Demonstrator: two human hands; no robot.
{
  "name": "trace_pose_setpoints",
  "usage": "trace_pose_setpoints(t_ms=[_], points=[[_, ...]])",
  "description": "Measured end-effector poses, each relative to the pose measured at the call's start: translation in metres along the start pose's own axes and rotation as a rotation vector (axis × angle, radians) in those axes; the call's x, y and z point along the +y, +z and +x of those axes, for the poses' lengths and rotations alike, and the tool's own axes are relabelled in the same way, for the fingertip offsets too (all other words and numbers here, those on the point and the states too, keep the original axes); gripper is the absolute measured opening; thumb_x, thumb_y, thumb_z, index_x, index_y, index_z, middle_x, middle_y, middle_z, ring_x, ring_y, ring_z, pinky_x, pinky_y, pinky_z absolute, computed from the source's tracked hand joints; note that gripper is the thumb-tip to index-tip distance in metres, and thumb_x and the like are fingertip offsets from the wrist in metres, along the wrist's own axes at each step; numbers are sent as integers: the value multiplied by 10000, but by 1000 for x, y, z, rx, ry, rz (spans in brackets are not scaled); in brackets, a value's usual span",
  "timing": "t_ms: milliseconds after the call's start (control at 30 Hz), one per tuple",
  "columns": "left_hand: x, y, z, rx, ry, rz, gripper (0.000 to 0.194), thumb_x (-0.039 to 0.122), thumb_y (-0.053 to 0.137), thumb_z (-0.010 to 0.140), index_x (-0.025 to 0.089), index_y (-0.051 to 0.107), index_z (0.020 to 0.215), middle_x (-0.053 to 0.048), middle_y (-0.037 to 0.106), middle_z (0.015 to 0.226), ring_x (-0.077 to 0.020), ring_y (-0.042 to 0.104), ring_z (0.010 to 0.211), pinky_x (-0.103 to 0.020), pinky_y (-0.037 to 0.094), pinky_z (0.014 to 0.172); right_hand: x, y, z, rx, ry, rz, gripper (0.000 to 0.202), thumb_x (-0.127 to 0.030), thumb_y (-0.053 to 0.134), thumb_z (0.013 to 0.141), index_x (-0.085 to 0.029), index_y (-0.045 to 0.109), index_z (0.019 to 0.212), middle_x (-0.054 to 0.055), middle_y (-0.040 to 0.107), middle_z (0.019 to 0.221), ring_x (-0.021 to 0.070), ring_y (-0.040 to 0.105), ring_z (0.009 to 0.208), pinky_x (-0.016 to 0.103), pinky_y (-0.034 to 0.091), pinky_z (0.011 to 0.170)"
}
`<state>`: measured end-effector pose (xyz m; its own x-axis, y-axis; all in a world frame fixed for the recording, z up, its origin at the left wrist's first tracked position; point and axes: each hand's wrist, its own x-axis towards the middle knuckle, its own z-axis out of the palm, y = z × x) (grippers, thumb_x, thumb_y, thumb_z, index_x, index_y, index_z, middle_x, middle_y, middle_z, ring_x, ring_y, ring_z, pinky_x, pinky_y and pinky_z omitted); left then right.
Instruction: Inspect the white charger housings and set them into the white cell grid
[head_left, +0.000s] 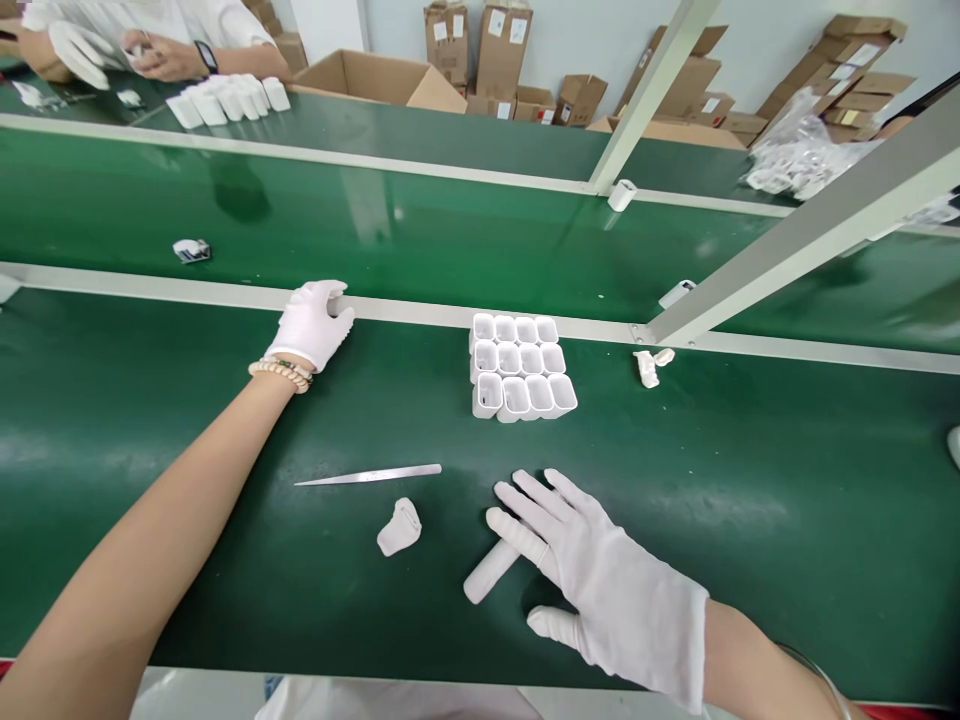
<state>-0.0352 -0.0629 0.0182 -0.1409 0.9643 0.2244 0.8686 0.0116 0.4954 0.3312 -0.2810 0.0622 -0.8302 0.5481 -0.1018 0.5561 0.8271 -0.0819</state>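
Observation:
Both my hands wear white gloves. My left hand [313,322] reaches forward and rests on the grey rail [187,290] that edges the green belt, fingers curled over it, holding nothing. My right hand [592,570] lies flat and spread on the green table, its fingers resting on a white cylinder [486,577]. A block of several small open white cases [519,367] stands just beyond my right hand. Metal tweezers [369,475] and a crumpled white cloth piece [400,527] lie between my arms.
Small white parts [649,366] lie right of the cases; another small part [192,250] rides the belt. A slanted metal frame post [795,240] crosses at right. A co-worker's gloved hands [120,50] work by a row of white cases [225,100] far left. Cardboard boxes [480,50] line the wall.

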Motion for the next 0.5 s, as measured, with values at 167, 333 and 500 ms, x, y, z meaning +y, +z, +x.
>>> trace_pose_setpoints(t_ms=[167,333,500], points=[[-1,1,1,-4,8,27,466,281,599,824,184,616,1280,-97,645,1267,-277,604,1191,-421,470,1086,3,-14,-9,-128,0,64,728,-481,652,919,-190,425,1546,128,454,1564,382,460,1418,573,336,1120],[2,1,-1,-12,2,45,469,280,591,831,191,617,1290,-100,650,1277,-289,605,1208,-426,463,1099,-19,-12,8,-82,-67,87,792,-652,410,997,-50,452,1510,178,394,1585,387,406,1453,564,372,1146],[5,-1,-2,-24,3,56,471,277,580,834,180,623,1293,-118,653,1300,-314,610,1223,-439,458,1110,-51,17,40,-121,61,-1,944,-736,445,935,-46,331,1569,212,280,1633,481,224,1507,730,230,1177]])
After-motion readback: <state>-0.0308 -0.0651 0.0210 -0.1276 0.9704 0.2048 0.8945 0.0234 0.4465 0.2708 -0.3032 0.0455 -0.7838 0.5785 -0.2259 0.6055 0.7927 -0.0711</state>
